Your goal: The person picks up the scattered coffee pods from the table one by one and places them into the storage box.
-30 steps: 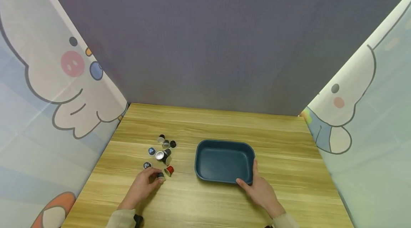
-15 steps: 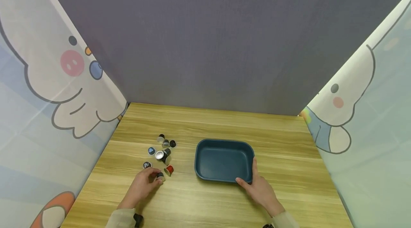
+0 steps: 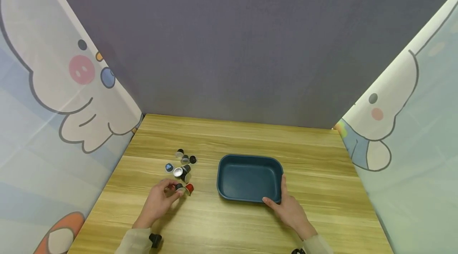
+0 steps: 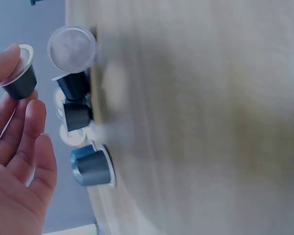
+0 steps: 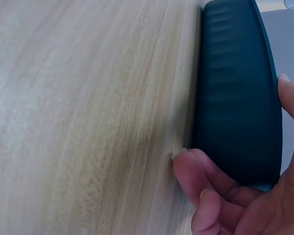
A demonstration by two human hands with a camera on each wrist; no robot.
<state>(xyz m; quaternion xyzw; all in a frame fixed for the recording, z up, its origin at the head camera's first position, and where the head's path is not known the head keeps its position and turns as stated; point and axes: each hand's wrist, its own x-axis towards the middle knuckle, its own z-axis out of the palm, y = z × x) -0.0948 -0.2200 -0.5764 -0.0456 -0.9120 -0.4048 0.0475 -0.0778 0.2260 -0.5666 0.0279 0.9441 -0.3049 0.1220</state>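
Observation:
My left hand (image 3: 157,202) pinches a dark coffee capsule (image 4: 22,81) between thumb and fingers, the thumb on its pale lid. In the left wrist view it is held up off the table. Close beside it in the head view is a red capsule (image 3: 190,188). More dark capsules (image 4: 78,116) stand and lie in a loose cluster just beyond, one with a silver lid (image 3: 178,172) facing up. My right hand (image 3: 290,211) grips the near right corner of a dark blue rectangular tray (image 3: 250,200), thumb at the rim and other fingers curled low at its side.
A blue-topped capsule (image 3: 169,167) lies at the cluster's left, and a black one (image 3: 193,159) at its far right. The wood-grain table (image 3: 229,230) ends at a grey back panel (image 3: 236,47). Cartoon-printed sheets (image 3: 408,158) flank both sides.
My left hand has lifted the dark capsule and moved slightly away from the body, nearer the red one. It now covers another dark capsule. The right hand and tray stay nearly still.

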